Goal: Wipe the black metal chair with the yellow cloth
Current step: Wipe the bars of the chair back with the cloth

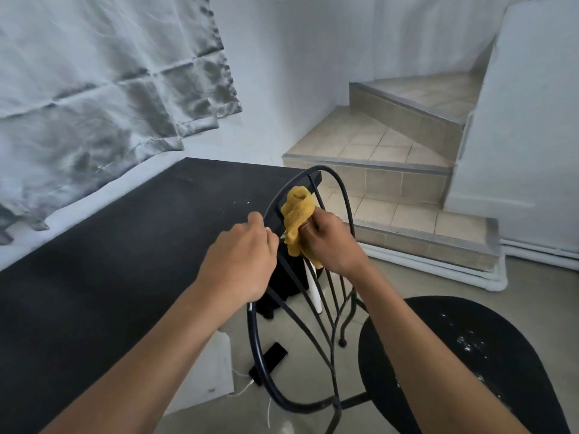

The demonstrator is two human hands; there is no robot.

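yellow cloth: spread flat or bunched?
Bunched. The yellow cloth is crumpled into a wad, gripped by the right hand against the bars of the chair; the left hand holds its rim.

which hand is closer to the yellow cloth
Right. The right hand grips the yellow cloth on a bar of the black metal chair; the left hand holds its hoop just beside the cloth.

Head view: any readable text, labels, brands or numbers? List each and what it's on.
None readable.
Small grey mark on the white block under the table: too small to read.
Phone on the floor: screen dark, nothing legible.
Yellow cloth and black metal chair: no markings visible.
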